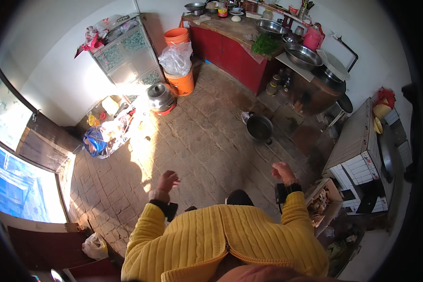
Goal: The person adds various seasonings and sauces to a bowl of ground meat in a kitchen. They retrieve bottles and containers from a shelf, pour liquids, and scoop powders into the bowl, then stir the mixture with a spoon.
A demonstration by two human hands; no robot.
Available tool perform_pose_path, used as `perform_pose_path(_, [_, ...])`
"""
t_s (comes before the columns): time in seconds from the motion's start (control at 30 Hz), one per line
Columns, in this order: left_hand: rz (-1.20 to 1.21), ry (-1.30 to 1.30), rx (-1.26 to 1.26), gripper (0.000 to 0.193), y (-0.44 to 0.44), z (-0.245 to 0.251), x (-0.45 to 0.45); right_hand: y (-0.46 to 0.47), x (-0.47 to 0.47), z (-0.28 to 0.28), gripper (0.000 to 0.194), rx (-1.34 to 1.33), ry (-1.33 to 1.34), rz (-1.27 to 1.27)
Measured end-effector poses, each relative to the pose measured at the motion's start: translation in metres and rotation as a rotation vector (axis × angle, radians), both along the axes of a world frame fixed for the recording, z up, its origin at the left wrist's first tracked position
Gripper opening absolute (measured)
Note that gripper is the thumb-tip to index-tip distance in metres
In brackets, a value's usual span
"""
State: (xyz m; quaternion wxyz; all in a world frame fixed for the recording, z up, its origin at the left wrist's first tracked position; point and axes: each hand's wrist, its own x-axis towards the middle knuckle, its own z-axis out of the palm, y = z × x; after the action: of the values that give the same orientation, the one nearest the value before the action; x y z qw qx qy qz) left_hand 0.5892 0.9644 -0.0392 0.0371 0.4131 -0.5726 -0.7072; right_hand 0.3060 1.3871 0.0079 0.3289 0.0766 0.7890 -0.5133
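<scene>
My left hand hangs in front of my body over the brick floor, its fingers loosely bent and a little apart, with no object visible in it. On the other side, my right hand is raised with its fingers curled in; nothing shows in its grasp. A dark two-handled pot rests on the floor ahead of my right hand, apart from it. Beside the pot lies a whitish crumpled piece. The tip of a dark shoe shows below my yellow cardigan.
A lidded steel pot stands by an orange bucket. Bags lie by the left wall. Ahead, a red-fronted counter holds greens and basins. A tiled stove and cardboard box stand right.
</scene>
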Motion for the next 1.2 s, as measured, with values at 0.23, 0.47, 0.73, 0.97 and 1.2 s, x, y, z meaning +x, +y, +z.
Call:
perform_pose_path(0.23, [-0.309,0.115,-0.122,0.024,-0.054,0.024,-0.251,-0.070,-0.213,-0.059,0.022,-0.114,-0.020,-0.138])
perform_pose_path(0.47, [-0.024,-0.073,-0.209,0.023,-0.192,0.060,-0.331,-0.235,-0.434,-0.011,0.023,-0.332,0.058,0.054])
perform_pose_path(0.73, [0.264,-0.211,-0.228,0.024,-0.375,0.052,-0.473,-0.367,-0.631,0.033,0.021,-0.274,0.150,0.138])
perform_pose_path(0.97, [-0.231,-0.009,-0.293,0.020,-0.418,0.064,-0.801,-0.429,-0.763,0.077,0.027,-0.180,-0.004,0.237])
perform_pose_path(1.2, [-0.605,0.120,-0.355,0.020,-0.433,0.054,-1.009,-0.532,-0.932,0.077,0.025,-0.305,0.027,0.298])
